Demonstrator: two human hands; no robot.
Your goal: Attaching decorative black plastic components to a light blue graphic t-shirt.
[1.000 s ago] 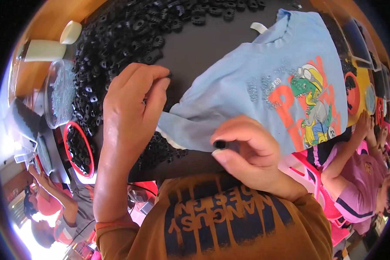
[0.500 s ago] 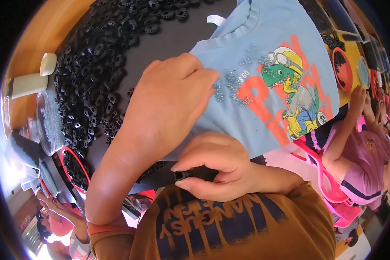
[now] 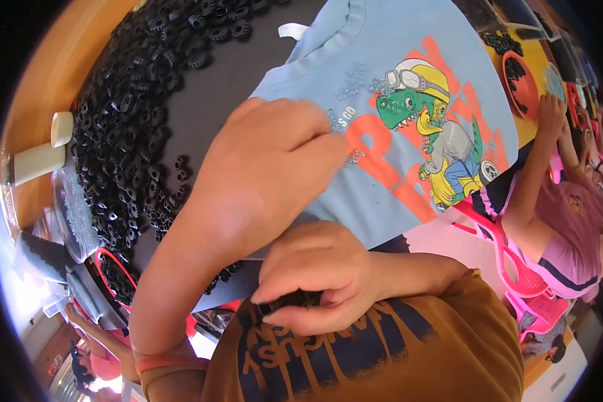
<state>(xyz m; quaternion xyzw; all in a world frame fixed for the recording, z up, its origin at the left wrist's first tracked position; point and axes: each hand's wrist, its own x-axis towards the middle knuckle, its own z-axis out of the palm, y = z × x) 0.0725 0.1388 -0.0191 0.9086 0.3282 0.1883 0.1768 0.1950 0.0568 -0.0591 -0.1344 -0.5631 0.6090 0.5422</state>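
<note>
My left hand (image 3: pixel 268 157) is closed over a light blue T-shirt (image 3: pixel 362 211) with a printed dinosaur rider. Its fingertips are turned down and hidden, so what they hold cannot be made out. Small metal springs (image 3: pixel 354 82) lie loose on the shirt just beyond its knuckles. Nearer my body, my right hand (image 3: pixel 325 275) pinches a small black claw clip piece (image 3: pixel 273 307) between thumb and fingers. The piece is in shadow and partly covered.
A big pile of black claw clip pieces (image 3: pixel 124 127) spreads over the dark table at left. Beside it stand a clear dish of springs (image 3: pixel 74 214) and a cream cylinder (image 3: pixel 39 164). A co-worker in pink (image 3: pixel 569 228) sits at right near a red bowl (image 3: pixel 530 100).
The view has shifted, sliding the shirt and table leftward. My left hand's fingers now curl down at the springs. My right hand has moved slightly lower, still pinching the claw clip piece.
</note>
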